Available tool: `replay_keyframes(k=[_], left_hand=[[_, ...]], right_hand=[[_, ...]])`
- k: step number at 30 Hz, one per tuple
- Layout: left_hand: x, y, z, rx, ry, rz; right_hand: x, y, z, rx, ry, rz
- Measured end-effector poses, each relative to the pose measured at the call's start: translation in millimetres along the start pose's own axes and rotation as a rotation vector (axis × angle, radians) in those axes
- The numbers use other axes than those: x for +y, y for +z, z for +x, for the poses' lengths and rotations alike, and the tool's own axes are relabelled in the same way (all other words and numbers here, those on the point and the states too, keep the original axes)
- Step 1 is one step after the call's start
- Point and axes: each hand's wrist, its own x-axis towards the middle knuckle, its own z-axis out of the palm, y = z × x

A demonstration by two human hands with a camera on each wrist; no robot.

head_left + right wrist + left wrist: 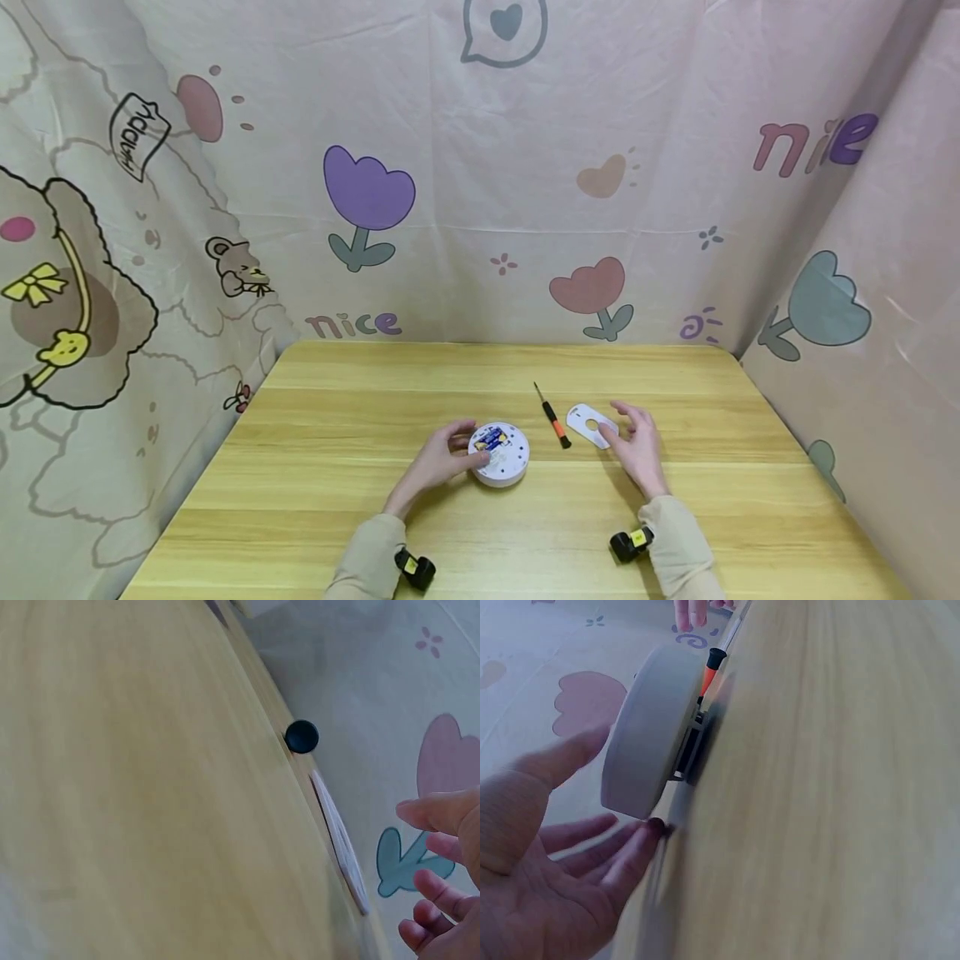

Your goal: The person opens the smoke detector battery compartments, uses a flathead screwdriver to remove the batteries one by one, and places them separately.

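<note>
Pinching the disc (508, 468) at its edge, your left hand (441, 460) is resting its thumb on the upper face while its fingers are curling round the rim. The disc is sitting near the middle of the worktop (360, 392), and a blue-and-gold battery (491, 440) is showing in its top. In the left wrist view a dark part is sticking out beneath it, towards the wood. Your right hand (637, 439) is holding nothing; its thumb and fingers are standing well apart, hovering over the near right end of the white plate (578, 417). The right wrist view is showing a gap between them. The plate is lying flat, its round hole facing up. Between disc and plate, just beside the latter, the screwdriver (557, 423) is lying with its tip pointing away from you. Behind the worktop a printed curtain (480, 167) is hanging.
</note>
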Motion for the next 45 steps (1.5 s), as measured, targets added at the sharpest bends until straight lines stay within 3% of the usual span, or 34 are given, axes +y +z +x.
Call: replay_keyframes(k=[6,14,18,23,31,33,37,45], left_hand=[[-4.9,2.1,5.5,0.051,-0.027,0.067],[-9.8,1.4,7.1,0.082,-0.021,-0.027],[-11.6,0.3,7.7,0.088,-0.008,-0.045],[-10.3,0.2,6.6,0.087,-0.004,-0.038],[-6.2,1.0,5.5,0.087,0.011,-0.010],[-9.9,1.2,7.3,0.082,0.011,0.000],[-9.1,1.1,6.9,0.077,0.021,0.010],[-9.1,0.5,5.5,0.084,0.055,0.026]], right_hand=[[-13.7,8.5,-2.5,-0.072,-0.081,-0.036],[-38.1,27.5,-12.7,-0.365,-0.179,0.014],[-62.1,32.6,-20.9,-0.501,-0.175,0.087],[-87.2,35.6,-27.3,-0.649,-0.087,0.152],[-85.9,51.1,-24.8,-0.733,-0.076,0.167],[-89.6,49.5,-24.5,-0.776,-0.066,0.218],[-74.7,58.5,-22.6,-0.831,-0.022,0.307],[-64.0,72.4,-23.5,-0.840,0.065,0.419]])
